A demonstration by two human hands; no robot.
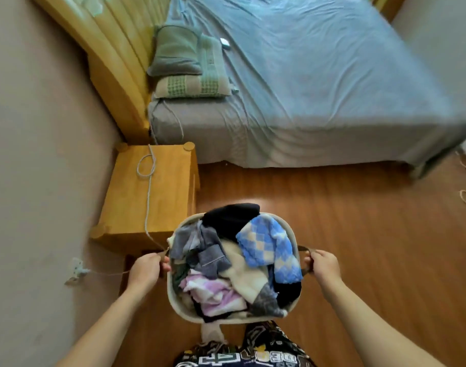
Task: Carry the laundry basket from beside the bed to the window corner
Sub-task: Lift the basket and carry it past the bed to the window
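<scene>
The person stands near one nightstand (149, 192), with one bed (306, 83) and its two stacked pillows (184, 67) farther off. The left hand (144, 270) and right hand (324, 266) are each closed around one handle of the one laundry basket (295, 242), heaped with clothes, in front of them above the wooden floor (372, 234).

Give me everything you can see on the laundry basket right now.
The laundry basket is a pale, oval, soft-looking tub with a dark strap handle on each side. It is heaped with mixed clothes: black, grey, cream, pink, and a blue checked knit on top. The left hand and right hand each grip a handle, holding it upright beside the nightstand.
</scene>
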